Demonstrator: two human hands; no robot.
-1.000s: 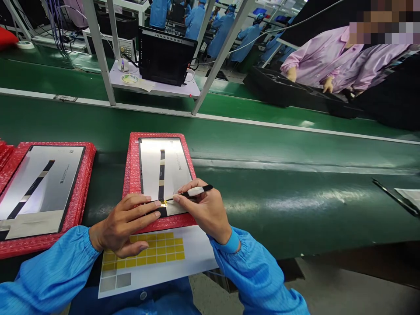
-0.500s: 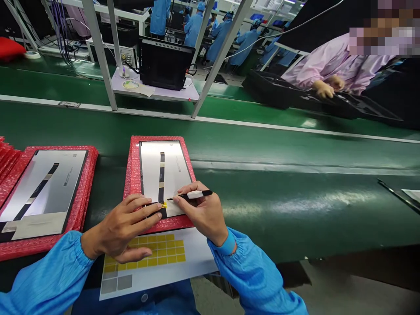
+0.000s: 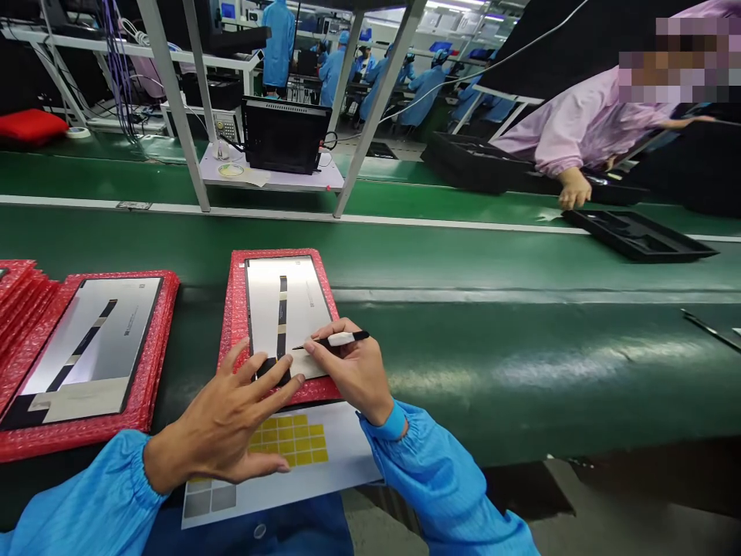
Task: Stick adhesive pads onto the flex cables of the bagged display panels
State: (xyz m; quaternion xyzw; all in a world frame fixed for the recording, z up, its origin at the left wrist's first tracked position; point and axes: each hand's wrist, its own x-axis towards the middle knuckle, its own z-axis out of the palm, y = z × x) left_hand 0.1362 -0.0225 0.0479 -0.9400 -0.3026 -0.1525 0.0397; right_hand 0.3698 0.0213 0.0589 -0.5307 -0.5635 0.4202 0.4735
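Note:
A silver-backed display panel (image 3: 306,297) lies on red bubble wrap (image 3: 235,301) before me, a black ribbon cable (image 3: 282,313) running down it. My left hand (image 3: 225,425) rests palm down with spread fingers, its fingertips over the cable's lower end. My right hand (image 3: 359,374) pinches slim black-and-white tweezers (image 3: 344,338), whose dark point is just right of the cable, low over the panel. The left fingers largely hide the spot under them. Below the panel, partly beneath my left hand, is a white sheet (image 3: 341,463) of yellow stickers (image 3: 295,440).
At left, another silver panel (image 3: 133,332) lies on red bubble wrap beside a stack of red wrap sheets (image 3: 23,324). Across the green bench (image 3: 492,363), a person in pink touches a black tray (image 3: 642,235). A monitor (image 3: 286,135) stands on a shelf between metal posts.
My left hand has shifted right and its fingers now cover the yellow tape on the cable's end. The tweezers moved slightly left. Across the bench, a black tray has come into view.

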